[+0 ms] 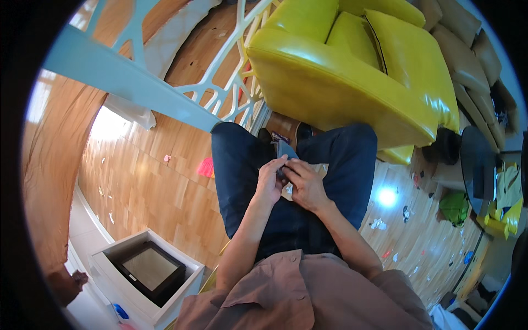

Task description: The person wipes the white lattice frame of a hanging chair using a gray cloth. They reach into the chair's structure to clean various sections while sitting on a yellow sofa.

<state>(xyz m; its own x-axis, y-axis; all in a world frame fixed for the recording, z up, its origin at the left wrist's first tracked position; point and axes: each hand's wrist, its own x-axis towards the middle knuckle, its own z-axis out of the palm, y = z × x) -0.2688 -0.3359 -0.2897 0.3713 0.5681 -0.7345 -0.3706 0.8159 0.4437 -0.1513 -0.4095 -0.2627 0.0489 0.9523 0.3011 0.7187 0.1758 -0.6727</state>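
Observation:
Between my knees, my left hand [270, 181] and my right hand [306, 183] meet around a small blue-grey piece [287, 151], perhaps folded cloth or sheet material. Its pointed upper part sticks out beyond my fingertips, and the rest is hidden by them. The left thumb presses on its lower edge, while the right fingers lie bent over the same spot. Under my right hand a flat beige piece [321, 168] lies over my lap, partly covered. Dark trousers [239, 181] cover my spread legs. My shoes show beyond the hands.
A yellow leather armchair [330, 90] stands close in front. A white lattice partition [136, 88] runs by my left knee. At lower left is an open white drawer [154, 272]. Pink-red bristles [206, 168] and paper scraps [378, 224] lie on the wooden floor.

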